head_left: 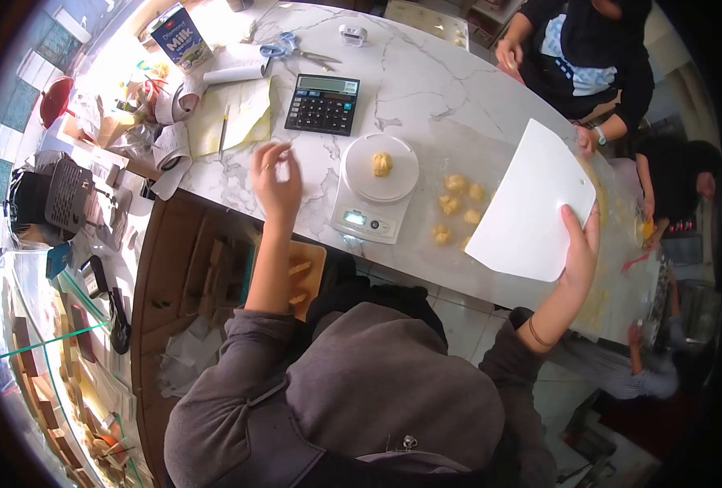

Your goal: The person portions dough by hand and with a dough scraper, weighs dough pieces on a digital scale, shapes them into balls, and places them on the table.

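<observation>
My right hand [579,244] grips the edge of a white plastic dough scraper [528,207], held up over the right part of the table. The scraper hides some of what lies under it. My left hand [278,183] is raised left of a white kitchen scale [367,213], its fingers loosely bent with a gap to the thumb and nothing visible in them. One yellow dough piece [382,165] rests on the scale's round plate. Several more dough pieces [451,204] lie on a clear sheet between scale and scraper.
A calculator [323,104], scissors [300,54], a pen [223,128] on yellowish paper [247,114] and a milk carton [180,38] stand or lie at the left. Across the marble table [414,73] sits another person [580,61]; others are further right.
</observation>
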